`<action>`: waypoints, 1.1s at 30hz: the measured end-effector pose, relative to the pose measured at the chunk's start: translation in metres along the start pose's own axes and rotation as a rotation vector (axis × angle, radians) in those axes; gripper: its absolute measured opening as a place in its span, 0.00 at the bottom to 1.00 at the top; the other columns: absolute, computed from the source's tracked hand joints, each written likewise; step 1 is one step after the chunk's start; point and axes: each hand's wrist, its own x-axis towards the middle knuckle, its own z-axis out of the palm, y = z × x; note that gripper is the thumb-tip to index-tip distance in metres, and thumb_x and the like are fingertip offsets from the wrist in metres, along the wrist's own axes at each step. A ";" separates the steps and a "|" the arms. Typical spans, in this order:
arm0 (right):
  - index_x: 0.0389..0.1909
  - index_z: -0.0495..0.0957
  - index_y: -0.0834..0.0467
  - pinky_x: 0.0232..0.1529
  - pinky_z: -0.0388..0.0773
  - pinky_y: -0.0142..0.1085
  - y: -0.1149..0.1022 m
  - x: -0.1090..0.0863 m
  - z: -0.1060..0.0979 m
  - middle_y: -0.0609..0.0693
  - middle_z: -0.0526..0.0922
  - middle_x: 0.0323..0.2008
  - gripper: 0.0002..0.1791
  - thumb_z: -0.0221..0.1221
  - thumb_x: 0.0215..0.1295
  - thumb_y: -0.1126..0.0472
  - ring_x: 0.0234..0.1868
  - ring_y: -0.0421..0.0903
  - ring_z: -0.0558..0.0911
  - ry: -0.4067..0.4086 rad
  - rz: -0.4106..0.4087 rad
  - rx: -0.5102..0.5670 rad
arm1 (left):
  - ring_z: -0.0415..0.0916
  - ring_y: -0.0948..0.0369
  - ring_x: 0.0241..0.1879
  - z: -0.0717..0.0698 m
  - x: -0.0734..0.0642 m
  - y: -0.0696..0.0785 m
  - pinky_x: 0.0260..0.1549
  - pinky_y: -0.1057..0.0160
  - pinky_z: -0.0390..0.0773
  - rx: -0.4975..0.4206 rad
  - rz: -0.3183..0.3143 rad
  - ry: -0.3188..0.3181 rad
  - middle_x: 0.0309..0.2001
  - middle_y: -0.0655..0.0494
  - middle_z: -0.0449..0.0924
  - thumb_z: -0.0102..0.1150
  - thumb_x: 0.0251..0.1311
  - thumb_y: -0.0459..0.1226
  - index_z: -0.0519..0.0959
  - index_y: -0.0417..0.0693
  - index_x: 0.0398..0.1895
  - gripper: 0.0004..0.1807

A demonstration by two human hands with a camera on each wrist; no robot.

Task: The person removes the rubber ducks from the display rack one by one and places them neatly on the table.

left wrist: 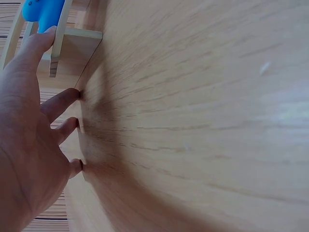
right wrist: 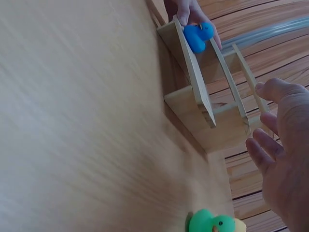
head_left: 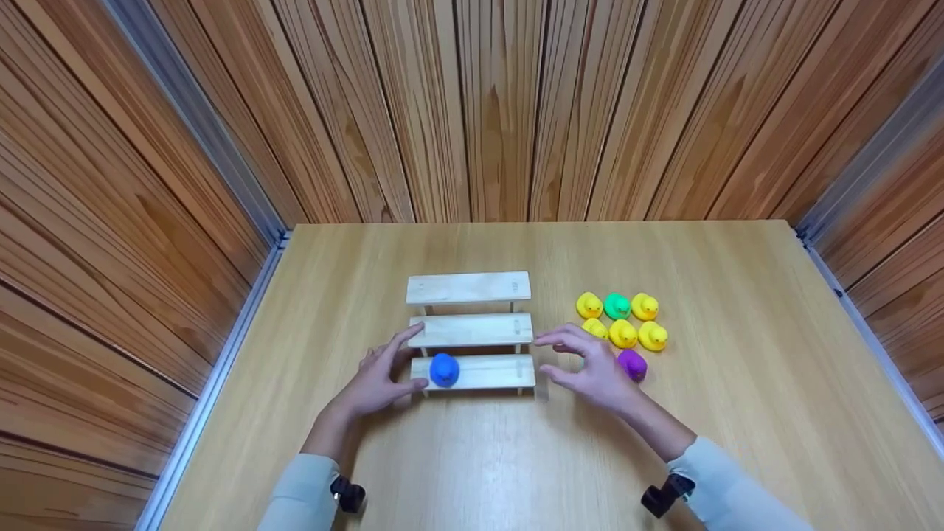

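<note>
A small wooden three-step shelf (head_left: 472,332) stands on the table. On the left part of its lowest step sits a blue rubber duck (head_left: 444,370). My left hand (head_left: 376,382) is at the shelf's left end, fingers spread; its thumb touches the lowest step near the duck and the index fingertip is at the middle step. To the right, my right hand (head_left: 590,369) hovers just off the shelf's right end, holding nothing, its fingers apart. Behind and beside that hand are a purple duck (head_left: 632,365) and a green duck (right wrist: 205,221), the latter mostly hidden in the head view.
Several yellow ducks (head_left: 623,334) and another green duck (head_left: 617,305) stand in rows on the table right of the shelf. Wood-plank walls (head_left: 501,110) enclose the table (head_left: 472,464) at the back and sides, with metal rails (head_left: 221,376) along the side edges.
</note>
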 end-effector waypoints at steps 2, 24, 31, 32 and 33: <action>0.61 0.89 0.59 0.68 0.90 0.44 -0.003 0.003 0.004 0.57 0.90 0.60 0.21 0.76 0.68 0.70 0.64 0.36 0.86 -0.012 -0.014 0.012 | 0.50 0.35 0.91 -0.001 0.000 0.000 0.88 0.23 0.24 -0.003 0.000 -0.003 0.89 0.44 0.65 0.75 0.73 0.51 0.54 0.79 0.91 0.51; 0.62 0.88 0.60 0.68 0.89 0.57 -0.031 0.027 0.050 0.58 0.88 0.63 0.22 0.75 0.68 0.71 0.67 0.48 0.86 -0.094 -0.051 0.112 | 0.49 0.37 0.93 -0.002 0.001 0.001 0.88 0.24 0.23 -0.015 -0.010 -0.014 0.89 0.47 0.65 0.76 0.73 0.51 0.54 0.81 0.90 0.51; 0.63 0.88 0.60 0.69 0.88 0.57 -0.042 0.035 0.063 0.57 0.88 0.63 0.23 0.75 0.68 0.70 0.67 0.55 0.87 -0.120 -0.053 0.133 | 0.48 0.36 0.93 -0.001 0.001 0.002 0.88 0.24 0.23 -0.024 -0.018 -0.019 0.90 0.47 0.63 0.75 0.73 0.52 0.53 0.82 0.91 0.51; 0.63 0.88 0.59 0.69 0.88 0.58 -0.044 0.036 0.064 0.57 0.88 0.63 0.23 0.75 0.69 0.69 0.68 0.56 0.86 -0.124 -0.053 0.141 | 0.48 0.37 0.93 -0.001 0.002 0.003 0.88 0.24 0.23 -0.022 -0.020 -0.018 0.90 0.47 0.64 0.75 0.73 0.52 0.53 0.82 0.90 0.51; 0.64 0.88 0.59 0.70 0.88 0.58 -0.045 0.037 0.066 0.57 0.88 0.64 0.22 0.75 0.69 0.69 0.68 0.56 0.86 -0.128 -0.054 0.146 | 0.48 0.36 0.93 -0.001 0.002 0.003 0.88 0.24 0.22 -0.022 -0.021 -0.018 0.89 0.47 0.64 0.75 0.73 0.52 0.53 0.82 0.90 0.51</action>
